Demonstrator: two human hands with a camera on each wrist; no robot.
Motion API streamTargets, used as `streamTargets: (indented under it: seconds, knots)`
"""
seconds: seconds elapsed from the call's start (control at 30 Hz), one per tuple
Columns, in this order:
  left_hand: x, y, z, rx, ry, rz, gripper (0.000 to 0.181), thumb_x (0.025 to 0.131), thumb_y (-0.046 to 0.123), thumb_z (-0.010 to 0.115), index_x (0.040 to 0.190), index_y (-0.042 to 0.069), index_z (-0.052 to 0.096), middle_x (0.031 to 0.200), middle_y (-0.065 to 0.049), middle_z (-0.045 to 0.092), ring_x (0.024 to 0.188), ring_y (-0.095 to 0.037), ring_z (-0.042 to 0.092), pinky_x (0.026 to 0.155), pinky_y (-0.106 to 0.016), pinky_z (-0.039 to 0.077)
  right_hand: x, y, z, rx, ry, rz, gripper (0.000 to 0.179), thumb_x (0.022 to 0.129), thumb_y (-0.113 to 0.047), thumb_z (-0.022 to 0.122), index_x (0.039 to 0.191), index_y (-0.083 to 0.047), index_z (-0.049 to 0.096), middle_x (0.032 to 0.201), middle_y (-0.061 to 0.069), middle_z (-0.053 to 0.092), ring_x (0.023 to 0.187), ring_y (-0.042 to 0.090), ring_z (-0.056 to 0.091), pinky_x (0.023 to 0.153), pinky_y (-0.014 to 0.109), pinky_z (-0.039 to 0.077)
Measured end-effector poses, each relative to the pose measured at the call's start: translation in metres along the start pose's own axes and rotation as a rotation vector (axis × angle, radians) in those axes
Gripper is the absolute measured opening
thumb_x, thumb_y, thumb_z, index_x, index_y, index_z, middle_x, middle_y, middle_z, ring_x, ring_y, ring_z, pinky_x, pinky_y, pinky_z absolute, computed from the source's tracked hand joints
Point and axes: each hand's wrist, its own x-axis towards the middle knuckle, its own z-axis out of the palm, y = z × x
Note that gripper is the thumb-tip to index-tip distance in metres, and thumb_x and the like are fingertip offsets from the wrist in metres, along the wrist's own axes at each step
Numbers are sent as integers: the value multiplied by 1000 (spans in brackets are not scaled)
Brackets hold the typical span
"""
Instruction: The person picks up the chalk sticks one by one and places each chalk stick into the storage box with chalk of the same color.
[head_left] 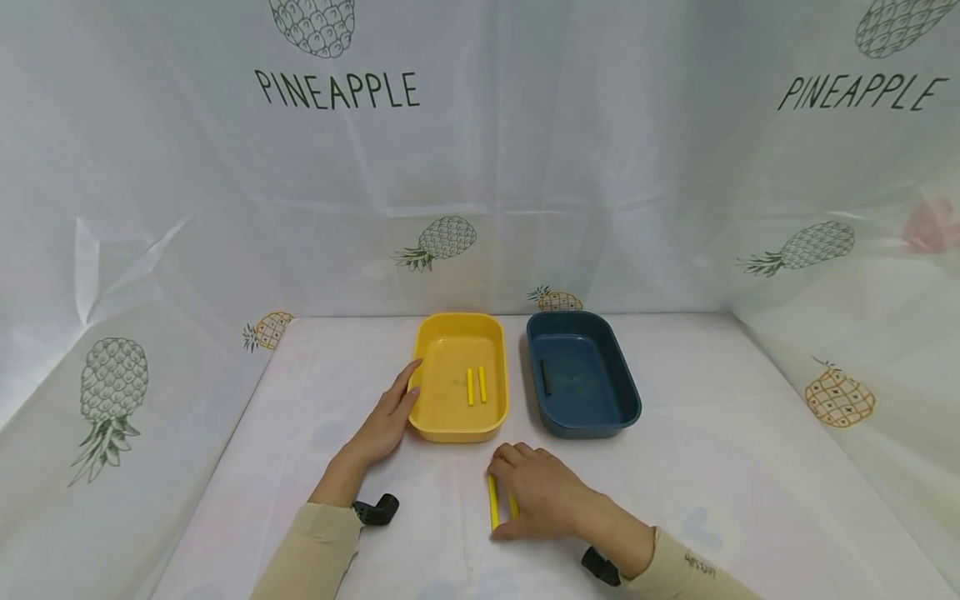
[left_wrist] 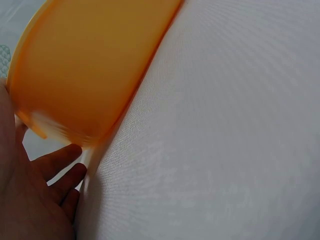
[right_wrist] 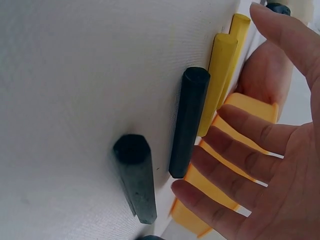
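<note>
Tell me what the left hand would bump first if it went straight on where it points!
Probably the yellow plastic tray: the left hand points towards its side and seems to touch the rim, though exact contact is unclear.

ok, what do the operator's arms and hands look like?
Left sleeve and right sleeve: beige; dark lettering on the right one, too small to read. Black device at left wrist, another at right wrist. Left hand and right hand: no gloves.
</note>
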Motion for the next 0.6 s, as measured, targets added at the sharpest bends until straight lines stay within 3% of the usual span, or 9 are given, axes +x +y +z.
streamTargets:
  seconds: [0.6]
  knots:
    - [-2, 0, -1, -4, -2, -6, 52, 110, 58, 31, 160, 54, 18, 173, -1, 22, 160, -35, 20, 129, -62, 15, 2, -2, 1, -43, 0, 11, 73, 74, -72, 81, 128, -25, 65, 134, -6, 58, 121, 16, 55, 103, 43, 55]
